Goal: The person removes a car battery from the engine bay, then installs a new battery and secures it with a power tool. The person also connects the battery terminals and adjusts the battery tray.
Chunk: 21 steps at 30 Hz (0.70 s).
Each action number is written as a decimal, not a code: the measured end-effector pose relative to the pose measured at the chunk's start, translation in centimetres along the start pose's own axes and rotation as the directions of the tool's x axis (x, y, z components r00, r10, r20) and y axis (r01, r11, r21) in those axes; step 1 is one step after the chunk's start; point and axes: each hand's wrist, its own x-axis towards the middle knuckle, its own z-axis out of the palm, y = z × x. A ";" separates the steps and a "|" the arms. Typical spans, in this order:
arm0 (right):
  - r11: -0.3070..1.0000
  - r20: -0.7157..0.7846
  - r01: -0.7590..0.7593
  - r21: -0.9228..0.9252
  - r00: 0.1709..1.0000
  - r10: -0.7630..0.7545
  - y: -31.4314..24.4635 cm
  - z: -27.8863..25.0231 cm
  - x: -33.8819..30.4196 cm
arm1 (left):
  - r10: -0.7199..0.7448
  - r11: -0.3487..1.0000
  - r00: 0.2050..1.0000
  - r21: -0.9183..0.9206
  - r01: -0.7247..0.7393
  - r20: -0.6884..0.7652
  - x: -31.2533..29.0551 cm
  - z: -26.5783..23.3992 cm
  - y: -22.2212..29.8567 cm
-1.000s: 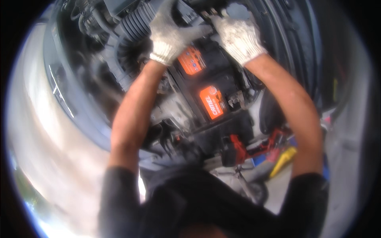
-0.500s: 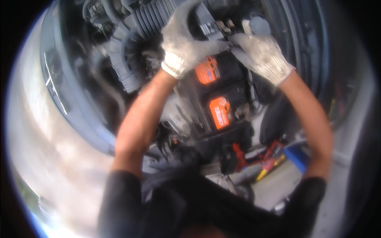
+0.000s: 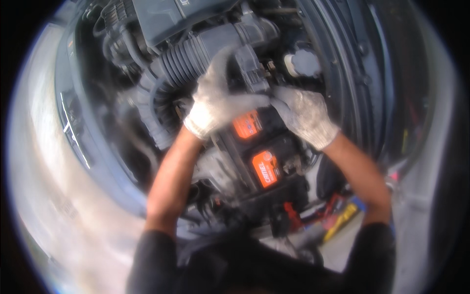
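A black car battery [image 3: 281, 147] with orange labels lies in the engine bay below both my hands. My left hand [image 3: 208, 105], in a whitish knit glove, is open: its fingers stretch up beside the grey fuse box [image 3: 252, 68] and its thumb points right across the battery's far end. From the right, my right hand [image 3: 303, 115], gloved alike, reaches to that same end, close to the left thumb. Its fingers are pressed together; whatever lies between them is hidden. Blur obscures the battery terminal there.
A ribbed air intake hose [image 3: 188, 56] runs left of the fuse box. Beyond my right hand stands a capped pale reservoir [image 3: 304, 62]. The grey engine cover [image 3: 171, 17] is at the far side. Red and yellow tools [image 3: 340, 223] lie near my right elbow.
The whole view has tipped, so the engine bay and my hands sit lower in the picture, with the engine cover now showing. Both hands stay at the battery's far end.
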 end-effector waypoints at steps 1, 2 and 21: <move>0.999 -0.062 0.030 -0.038 0.998 -0.032 0.1 0.2 -0.2 | 0.001 0.999 1.000 0.047 -0.002 0.006 0.1 0.3 0.3; 0.997 -0.092 0.015 -0.078 0.996 -0.023 0.1 0.3 -0.4 | 0.006 0.995 1.000 0.095 -0.007 0.011 0.3 0.7 0.7; 0.997 -0.120 0.080 0.004 0.990 -0.079 3.7 2.4 -2.2 | 0.035 0.998 0.999 0.045 -0.036 0.021 0.7 1.1 1.0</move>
